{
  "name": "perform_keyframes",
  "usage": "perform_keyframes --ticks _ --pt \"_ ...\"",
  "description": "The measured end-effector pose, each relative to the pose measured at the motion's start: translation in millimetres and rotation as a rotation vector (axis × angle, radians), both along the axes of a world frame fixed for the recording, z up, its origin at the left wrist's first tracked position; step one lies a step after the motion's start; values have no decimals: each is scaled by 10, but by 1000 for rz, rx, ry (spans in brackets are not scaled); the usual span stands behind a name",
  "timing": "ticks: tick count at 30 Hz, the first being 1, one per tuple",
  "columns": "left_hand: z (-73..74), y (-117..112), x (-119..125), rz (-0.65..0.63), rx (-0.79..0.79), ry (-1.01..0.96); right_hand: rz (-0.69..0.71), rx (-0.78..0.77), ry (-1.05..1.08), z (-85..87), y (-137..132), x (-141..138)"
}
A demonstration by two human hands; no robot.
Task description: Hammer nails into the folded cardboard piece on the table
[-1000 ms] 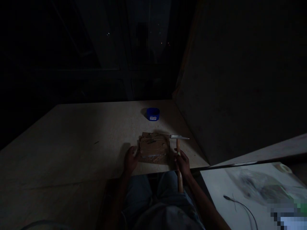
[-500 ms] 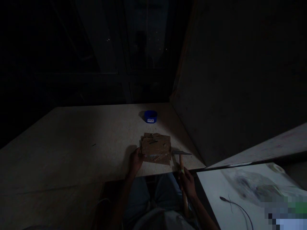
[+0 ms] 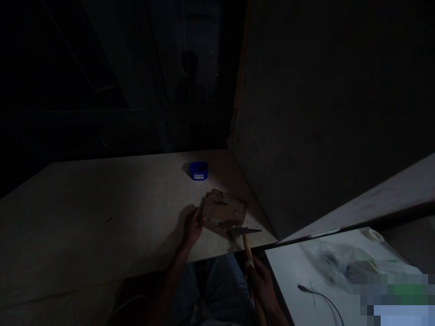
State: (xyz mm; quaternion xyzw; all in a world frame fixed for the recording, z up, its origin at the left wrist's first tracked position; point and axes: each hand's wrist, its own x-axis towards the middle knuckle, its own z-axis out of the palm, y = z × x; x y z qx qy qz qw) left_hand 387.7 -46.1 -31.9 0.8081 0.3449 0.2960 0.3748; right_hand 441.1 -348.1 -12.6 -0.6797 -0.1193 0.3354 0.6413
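Note:
My left hand grips the left edge of a worn brown cardboard piece, which has torn layers and a mesh-like lower edge. My right hand is wrapped round the wooden handle of a hammer. The hammer's thin metal head overlaps the lower right corner of the cardboard in view; whether they touch I cannot tell. Beyond the cardboard stands a blue plastic container with a white label.
The pale table meets a dark wall panel on its right. A small dark sliver lies at the left. On a lower white surface are a black cable and a clear plastic bag.
The hammer has moved left, its head now over the cardboard's lower right corner. The cardboard is tilted more, its right side lower. The whole view has turned slightly.

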Motion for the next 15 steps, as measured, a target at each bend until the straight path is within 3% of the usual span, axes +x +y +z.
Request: perform_keyframes --ticks 5,11,15 --pt "107 -511 -258 233 -133 -140 62 7 6 92 134 -42" --pt "38 -1377 -821 192 -784 -166 53 134 -79 104 532 -190" --pt "-76 -1694 -1049 160 -923 -74 112 193 -67 82 857 -377"
